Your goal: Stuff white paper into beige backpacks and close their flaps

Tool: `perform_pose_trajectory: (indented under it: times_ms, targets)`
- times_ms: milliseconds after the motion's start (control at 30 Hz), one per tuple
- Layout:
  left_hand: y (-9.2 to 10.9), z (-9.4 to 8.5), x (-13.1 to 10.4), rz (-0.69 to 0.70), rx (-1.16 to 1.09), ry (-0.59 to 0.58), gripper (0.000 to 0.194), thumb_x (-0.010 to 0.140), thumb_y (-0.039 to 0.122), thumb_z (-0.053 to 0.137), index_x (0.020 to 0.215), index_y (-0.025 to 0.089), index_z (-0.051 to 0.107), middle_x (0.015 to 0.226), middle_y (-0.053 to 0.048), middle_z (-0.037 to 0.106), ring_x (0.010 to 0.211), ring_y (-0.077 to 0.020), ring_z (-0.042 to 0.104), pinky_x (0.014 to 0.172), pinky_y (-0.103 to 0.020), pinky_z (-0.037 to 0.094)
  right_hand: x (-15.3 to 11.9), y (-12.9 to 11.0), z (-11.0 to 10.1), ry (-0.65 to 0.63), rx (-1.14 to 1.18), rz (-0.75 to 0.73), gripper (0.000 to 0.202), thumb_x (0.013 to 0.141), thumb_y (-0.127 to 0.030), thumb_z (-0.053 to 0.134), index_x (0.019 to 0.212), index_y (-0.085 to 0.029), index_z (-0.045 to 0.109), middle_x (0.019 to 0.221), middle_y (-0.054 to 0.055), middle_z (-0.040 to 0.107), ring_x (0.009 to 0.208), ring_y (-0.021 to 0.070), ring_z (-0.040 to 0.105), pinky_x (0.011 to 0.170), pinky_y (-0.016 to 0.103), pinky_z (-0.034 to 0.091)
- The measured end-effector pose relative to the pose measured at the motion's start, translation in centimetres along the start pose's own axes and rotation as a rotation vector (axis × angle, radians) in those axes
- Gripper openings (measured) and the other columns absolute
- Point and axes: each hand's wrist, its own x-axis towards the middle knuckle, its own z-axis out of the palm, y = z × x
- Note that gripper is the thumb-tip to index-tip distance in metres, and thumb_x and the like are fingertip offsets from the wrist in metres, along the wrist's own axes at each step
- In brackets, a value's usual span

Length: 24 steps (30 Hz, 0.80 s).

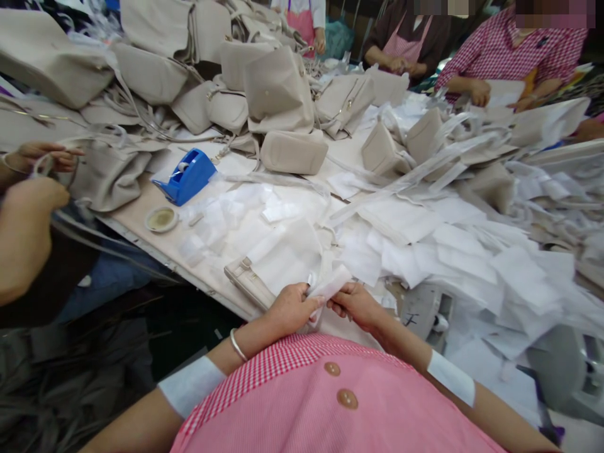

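Near the table's front edge, my left hand (295, 308) is closed on a strip of white wrapping (333, 283), with the thumb on top. My right hand (356, 305) pinches the same strip at its other side, close to the left fingers. What lies inside the strip is hidden. Just beyond my hands lies a pale bag (287, 251), flat on the table, with a beige part bearing metal fittings (250, 283) at its left. A silvery bit shows by my left fingertips, too small to name.
Beige bags (278, 88) pile up at the back. A blue tape dispenser (186, 176) and a round dish (161, 219) sit left; white sheets (467, 251) and a grey dispenser (427, 314) right. A person's hands (42, 163) work at far left; others stand across the table.
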Motion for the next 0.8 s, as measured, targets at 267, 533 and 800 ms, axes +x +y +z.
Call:
perform_pose_trajectory:
  times_ms: [267, 533, 800]
  targets:
    - [0.4, -0.1, -0.1, -0.046, -0.072, 0.007, 0.033, 0.076, 0.044, 0.064, 0.090, 0.015, 0.063, 0.062, -0.002, 0.067, 0.054, -0.0174, 0.063, 0.048, -0.024, 0.044, 1.1, 0.4, 1.1, -0.016, 0.009, -0.096, 0.023, 0.074, -0.030, 0.061, 0.058, -0.014, 0.059, 0.043, -0.005, 0.047, 0.040, 0.0059, 0.037, 0.042, 0.020, 0.027]
    - [0.6, -0.1, -0.1, -0.103, -0.127, 0.036, 0.022, 0.074, 0.038, 0.063, 0.072, 0.015, 0.062, 0.056, 0.000, 0.062, 0.050, -0.0151, 0.058, 0.045, -0.023, 0.042, -1.7, -1.7, 0.1, -0.058, -0.486, -0.056, 0.020, 0.083, -0.026, 0.050, 0.092, -0.016, 0.064, 0.059, 0.000, 0.062, 0.051, 0.0126, 0.056, 0.049, 0.023, 0.043]
    - [0.7, -0.4, 0.2, -0.058, 0.027, 0.019, 0.029, 0.075, 0.044, 0.061, 0.072, 0.015, 0.065, 0.058, -0.001, 0.064, 0.054, -0.0168, 0.060, 0.047, -0.023, 0.040, -5.3, -4.5, -0.9, -0.227, -1.094, -0.615, 0.040, 0.081, -0.018, 0.060, 0.121, -0.016, 0.056, 0.101, 0.011, 0.064, 0.089, 0.0205, 0.058, 0.079, 0.034, 0.046]
